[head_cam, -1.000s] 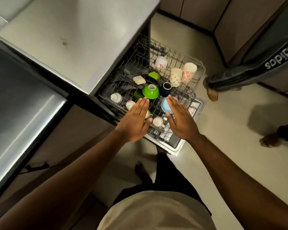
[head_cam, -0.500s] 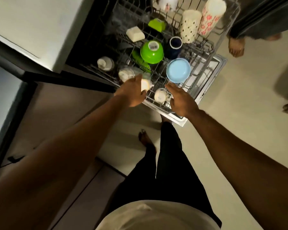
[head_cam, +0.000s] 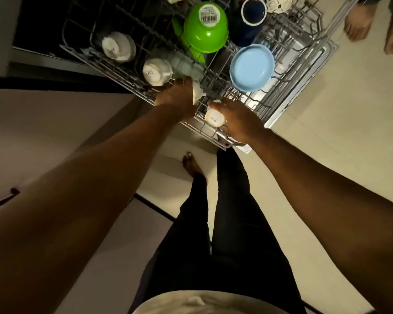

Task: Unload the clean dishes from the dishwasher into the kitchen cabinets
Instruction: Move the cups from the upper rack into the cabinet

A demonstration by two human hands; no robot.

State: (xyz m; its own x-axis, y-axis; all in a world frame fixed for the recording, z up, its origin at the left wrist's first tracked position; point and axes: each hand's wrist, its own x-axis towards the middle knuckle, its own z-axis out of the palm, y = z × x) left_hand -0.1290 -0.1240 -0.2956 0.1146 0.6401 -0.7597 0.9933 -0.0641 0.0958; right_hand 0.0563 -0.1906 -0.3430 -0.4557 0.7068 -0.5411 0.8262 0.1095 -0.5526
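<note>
Reaching down with both arms, you have a hand on a cup at each side of the near corner of the dishwasher rack (head_cam: 202,130).

Left hand (head_cam: 176,99): back of the hand faces the camera. The fingers (head_cam: 184,86) curl over a pale cup (head_cam: 197,92) and grasp it. Only the cup's right side shows past the knuckles, and the fingertips are hidden.

Right hand (head_cam: 239,121): the fingers (head_cam: 220,105) wrap round a front cup (head_cam: 214,118) and grasp it. This cup is bottom-up, with a printed mark on its base. It sits inside the rack at the corner nearest you.

The two held cups lie close together, with rack wires between them.

Just left of your left fingers is another upturned cup (head_cam: 156,71). Farther left of that is a fourth cup (head_cam: 117,46), well apart from the hand. Just beyond your left fingers is a clear glass item (head_cam: 186,64), too blurred to name.

Beyond your right fingers a light blue bowl (head_cam: 251,68) leans on the wires. A green bowl (head_cam: 205,28) is upturned farther back, with a barcode sticker on its base. A navy mug (head_cam: 253,11) stands to the right of the green bowl.

The rack is pulled out over the pale floor (head_cam: 327,132). Your own bare foot (head_cam: 192,164) stands below the rack corner. A second person's bare feet (head_cam: 358,26) are at the far right, well apart from your right fingers.
</note>
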